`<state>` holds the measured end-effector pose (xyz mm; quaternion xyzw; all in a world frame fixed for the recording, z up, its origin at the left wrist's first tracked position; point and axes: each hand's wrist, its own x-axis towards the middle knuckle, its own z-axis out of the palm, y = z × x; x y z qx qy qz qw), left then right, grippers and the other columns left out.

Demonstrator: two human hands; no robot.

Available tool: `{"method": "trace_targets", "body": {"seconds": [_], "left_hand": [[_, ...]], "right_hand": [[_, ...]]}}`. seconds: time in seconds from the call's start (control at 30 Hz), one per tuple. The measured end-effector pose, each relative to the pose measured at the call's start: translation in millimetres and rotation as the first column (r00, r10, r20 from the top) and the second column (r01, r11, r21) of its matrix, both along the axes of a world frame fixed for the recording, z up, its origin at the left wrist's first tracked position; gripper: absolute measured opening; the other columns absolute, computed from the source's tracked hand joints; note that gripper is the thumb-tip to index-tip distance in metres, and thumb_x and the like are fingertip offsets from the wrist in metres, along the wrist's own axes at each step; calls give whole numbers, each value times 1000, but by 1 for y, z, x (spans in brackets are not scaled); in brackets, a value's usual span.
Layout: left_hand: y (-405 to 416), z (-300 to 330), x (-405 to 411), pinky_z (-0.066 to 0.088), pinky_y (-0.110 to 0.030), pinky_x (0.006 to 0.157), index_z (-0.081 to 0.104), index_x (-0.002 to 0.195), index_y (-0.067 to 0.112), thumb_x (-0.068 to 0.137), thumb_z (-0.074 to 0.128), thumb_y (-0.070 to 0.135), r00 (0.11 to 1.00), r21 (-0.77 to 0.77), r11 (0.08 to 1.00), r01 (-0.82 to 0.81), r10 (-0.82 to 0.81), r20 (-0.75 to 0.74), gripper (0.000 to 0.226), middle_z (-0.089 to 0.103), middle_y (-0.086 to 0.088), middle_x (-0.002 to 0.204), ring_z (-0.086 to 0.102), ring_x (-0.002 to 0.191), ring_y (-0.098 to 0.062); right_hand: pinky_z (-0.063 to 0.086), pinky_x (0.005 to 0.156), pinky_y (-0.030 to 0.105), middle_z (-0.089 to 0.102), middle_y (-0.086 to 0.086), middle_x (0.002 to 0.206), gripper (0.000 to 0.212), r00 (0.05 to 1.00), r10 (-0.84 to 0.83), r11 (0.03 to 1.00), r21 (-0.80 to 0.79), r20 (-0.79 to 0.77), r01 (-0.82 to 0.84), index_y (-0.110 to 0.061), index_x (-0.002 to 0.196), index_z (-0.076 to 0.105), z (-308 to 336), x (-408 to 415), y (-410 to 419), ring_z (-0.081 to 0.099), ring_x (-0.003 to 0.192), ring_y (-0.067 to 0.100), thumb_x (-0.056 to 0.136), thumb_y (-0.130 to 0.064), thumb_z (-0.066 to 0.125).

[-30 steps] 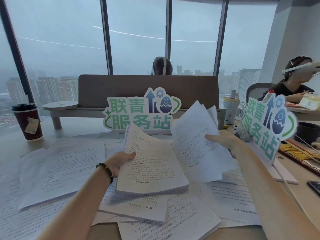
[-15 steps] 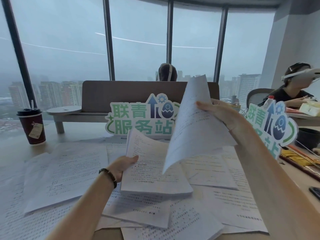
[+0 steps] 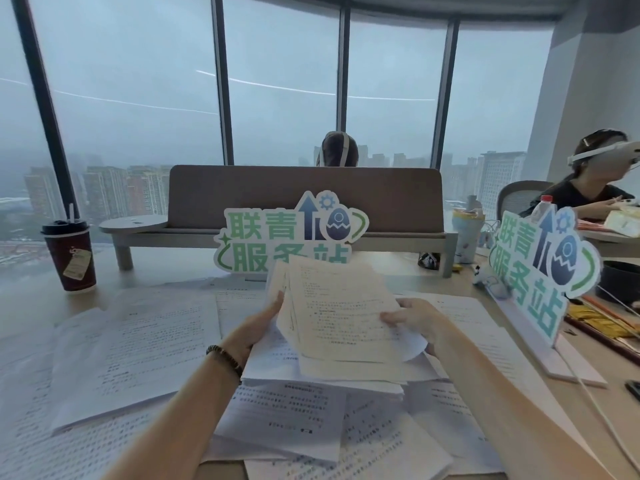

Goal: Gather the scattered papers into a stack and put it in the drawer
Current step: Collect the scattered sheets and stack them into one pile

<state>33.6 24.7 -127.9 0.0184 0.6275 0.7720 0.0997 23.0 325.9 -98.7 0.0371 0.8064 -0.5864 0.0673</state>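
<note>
**Both hands square a bundle while loose sheets wait on either side**

Far to the left of the fingers stands a dark red coffee cup (image 3: 71,259), well apart from the work. Nearer, a loose printed sheet (image 3: 138,344) lies flat on the desk (image 3: 27,299), its long axis running away from the person and tilted a little to the left; it sits just left of the left hand (image 3: 254,332), which makes that hand the nearer one for it.

The left hand, a beaded bracelet (image 3: 225,358) at the wrist, grips the left edge of the held bundle of papers (image 3: 339,317), thumb on top and the other fingers hidden behind. The bundle is raised off the desk between the two hands, tilted up toward the green sign (image 3: 287,233), its long axis pointing away from the person; its sheets are fanned and not yet flush. The right hand (image 3: 414,320) pinches the right edge, thumb curled over the top sheet.

Below the fingers more sheets overlap in a heap (image 3: 311,420). Right of the right hand another sheet (image 3: 474,327) lies flat, near a second sign (image 3: 540,271).

No drawer is in view. Judging from this, gathering is partway done.
</note>
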Motion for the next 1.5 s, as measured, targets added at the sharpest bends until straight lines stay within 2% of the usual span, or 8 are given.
{"method": "trace_targets", "body": {"seconds": [0.13,0.3,0.4,0.67,0.87,1.07,1.37,1.5], "left_hand": [[4,0,-5,56,-27,63,64,107,11,100,45,18,1000,-42,999,-17,17,-18,21,73,-5,89,72,76,-18],[0,-2,-5,54,-45,81,62,111,6,88,55,17,990,-135,982,-131,136,27,27,65,-22,107,64,90,-37],[-1,-7,-7,54,-56,92,64,122,3,96,57,21,982,-109,978,-177,183,46,32,70,-23,115,65,108,-45],[1,-2,3,58,-39,62,60,116,0,93,52,9,978,-106,974,-201,207,42,26,67,-27,106,66,80,-36],[5,1,5,59,-39,69,65,119,10,97,57,31,979,-14,979,-202,203,36,31,74,-17,108,71,95,-37],[6,2,12,60,-50,81,64,125,10,91,67,32,984,4,984,-176,176,3,40,73,-16,112,71,100,-37],[12,6,23,59,-49,84,62,125,4,94,62,13,994,13,997,-82,82,-75,33,71,-19,117,70,104,-37],[17,12,30,61,-46,79,63,121,5,94,62,11,992,21,997,-75,76,-99,28,72,-18,114,71,102,-36]], "right_hand": [[46,76,24,67,4,119,45,1000,-9,1000,-4,-26,9,-17,123,65,0,0,-1,61,93,17,81,-13,81],[47,43,18,70,7,95,29,994,-105,986,-129,-13,102,-5,104,68,-6,3,2,64,71,14,79,-8,82],[51,50,25,71,10,88,23,986,-165,966,-203,-13,159,1,98,68,-9,3,1,66,70,21,80,-4,80],[52,77,40,65,15,105,18,967,-254,916,-315,25,249,0,104,62,-18,-5,0,63,90,32,88,0,70],[56,90,45,72,20,110,22,988,-152,952,-264,31,154,3,103,68,-27,-7,-7,70,98,35,82,5,74],[55,94,50,74,14,110,30,996,-52,972,-225,67,66,-3,101,71,-21,-9,-9,70,101,35,75,13,73],[59,79,42,74,10,110,18,999,0,929,-370,51,19,-11,114,65,-26,-3,-30,71,98,29,102,-16,52],[55,95,49,71,8,118,17,1000,13,943,-333,-22,-20,-12,112,61,-24,1,-38,68,106,29,97,-5,57]]}}
